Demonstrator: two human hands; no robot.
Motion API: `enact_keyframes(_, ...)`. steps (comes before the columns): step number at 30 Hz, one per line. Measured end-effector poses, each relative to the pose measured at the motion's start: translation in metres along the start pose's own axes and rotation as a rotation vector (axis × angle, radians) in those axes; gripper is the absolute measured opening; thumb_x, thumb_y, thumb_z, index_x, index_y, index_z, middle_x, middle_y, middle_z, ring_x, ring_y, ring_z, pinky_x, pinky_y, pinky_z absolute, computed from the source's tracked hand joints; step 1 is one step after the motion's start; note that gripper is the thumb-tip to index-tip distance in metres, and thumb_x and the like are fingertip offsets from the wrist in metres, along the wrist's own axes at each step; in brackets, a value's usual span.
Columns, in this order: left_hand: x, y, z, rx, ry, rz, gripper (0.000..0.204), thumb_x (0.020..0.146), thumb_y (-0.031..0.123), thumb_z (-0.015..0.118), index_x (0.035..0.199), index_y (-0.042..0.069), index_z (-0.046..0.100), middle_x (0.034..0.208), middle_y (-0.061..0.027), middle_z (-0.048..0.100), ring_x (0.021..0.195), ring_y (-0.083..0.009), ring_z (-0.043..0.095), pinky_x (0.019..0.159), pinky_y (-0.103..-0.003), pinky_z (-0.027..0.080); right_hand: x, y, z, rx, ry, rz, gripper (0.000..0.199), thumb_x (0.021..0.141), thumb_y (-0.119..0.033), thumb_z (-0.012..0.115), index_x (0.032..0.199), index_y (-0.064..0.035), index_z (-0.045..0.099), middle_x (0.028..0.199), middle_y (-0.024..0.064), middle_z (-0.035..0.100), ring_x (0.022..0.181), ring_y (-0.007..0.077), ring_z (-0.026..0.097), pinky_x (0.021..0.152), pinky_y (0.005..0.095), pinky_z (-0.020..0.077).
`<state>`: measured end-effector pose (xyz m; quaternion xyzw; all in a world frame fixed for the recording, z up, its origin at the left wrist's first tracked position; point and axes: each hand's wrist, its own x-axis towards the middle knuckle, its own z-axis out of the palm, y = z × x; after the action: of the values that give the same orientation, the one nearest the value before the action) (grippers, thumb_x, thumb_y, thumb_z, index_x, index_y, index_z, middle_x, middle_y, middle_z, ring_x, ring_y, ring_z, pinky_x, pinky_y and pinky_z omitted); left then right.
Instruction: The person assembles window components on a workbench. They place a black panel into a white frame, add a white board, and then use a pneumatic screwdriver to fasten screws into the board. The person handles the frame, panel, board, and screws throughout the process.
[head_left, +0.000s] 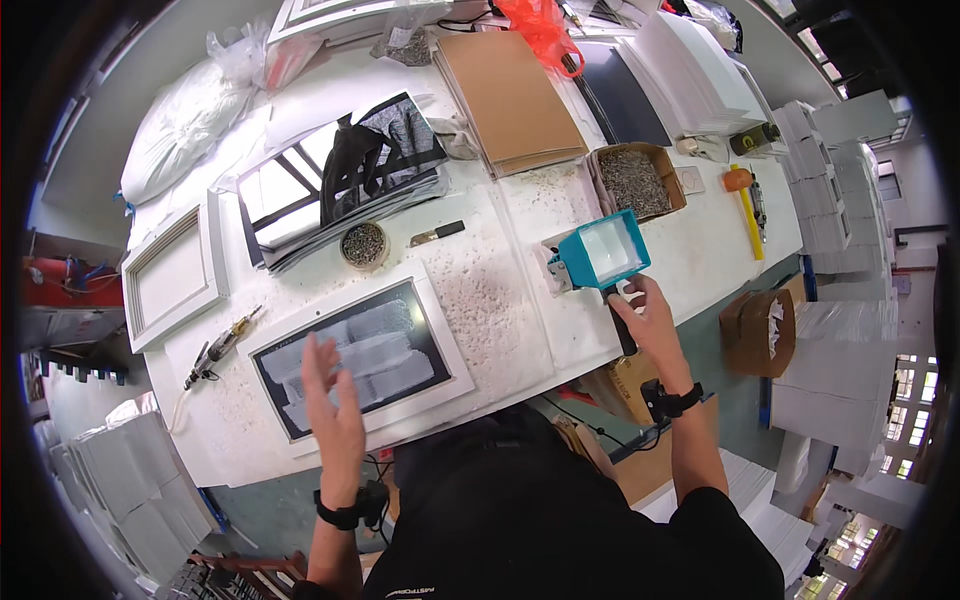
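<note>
A teal glue roller (612, 250) with a white-lined hopper and a black handle is by the table's front, its roller end over a small pale sheet. My right hand (648, 318) is at the upper part of its handle, thumb and fingers loosely curled round it. My left hand (333, 400), fingers stretched out and slightly blurred, hovers over a white-framed dark panel (425, 340). Broad, pale streaks of a white coating (375, 345) cover much of the panel. Nothing shows in my left hand.
Behind the panel are a round tub of small metal fasteners (364, 245) and a knife (438, 234). A carton of fasteners (635, 182) stands behind the roller. An orange-headed mallet (746, 210) lies right, a screwdriver-like tool (222, 347) left, beside a white frame (175, 265).
</note>
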<state>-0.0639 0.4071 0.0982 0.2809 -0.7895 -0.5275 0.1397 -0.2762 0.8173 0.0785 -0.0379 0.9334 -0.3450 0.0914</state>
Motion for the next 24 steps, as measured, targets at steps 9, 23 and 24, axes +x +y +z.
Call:
enact_keyframes(9,0.176,0.067,0.268,-0.609,-0.156,-0.25,0.066,0.098,0.027,0.068,0.148,-0.01,0.042,0.127,-0.0206,0.062,0.104,-0.0238,0.065,0.086,-0.033,0.054,-0.015,0.054,-0.035,0.3,0.181,0.155,0.037,0.1,-0.019,0.067,0.132,-0.0011,0.061,0.099,0.0055,0.062,0.079,0.0123,0.061,0.067,0.0273,0.051)
enact_keyframes(23,0.283,-0.021,0.382,-0.263,0.105,-0.178,0.028,0.092,0.022,0.075,0.099,-0.003,0.065,0.08,-0.0065,0.065,0.064,-0.0136,0.059,0.056,-0.03,0.047,-0.099,0.132,-0.045,0.281,0.161,0.269,0.027,0.099,-0.009,0.067,0.124,-0.0022,0.063,0.092,0.0021,0.056,0.074,0.0096,0.054,0.065,0.0259,0.0474)
enact_keyframes(24,0.279,-0.018,0.379,-0.288,0.084,-0.211,0.03,0.093,0.023,0.076,0.101,-0.003,0.064,0.081,-0.0066,0.065,0.063,-0.0137,0.059,0.056,-0.03,0.047,-0.101,0.134,-0.045,0.276,0.156,0.274,0.026,0.098,-0.009,0.067,0.124,-0.0023,0.063,0.092,0.0025,0.057,0.073,0.01,0.054,0.065,0.0261,0.0479)
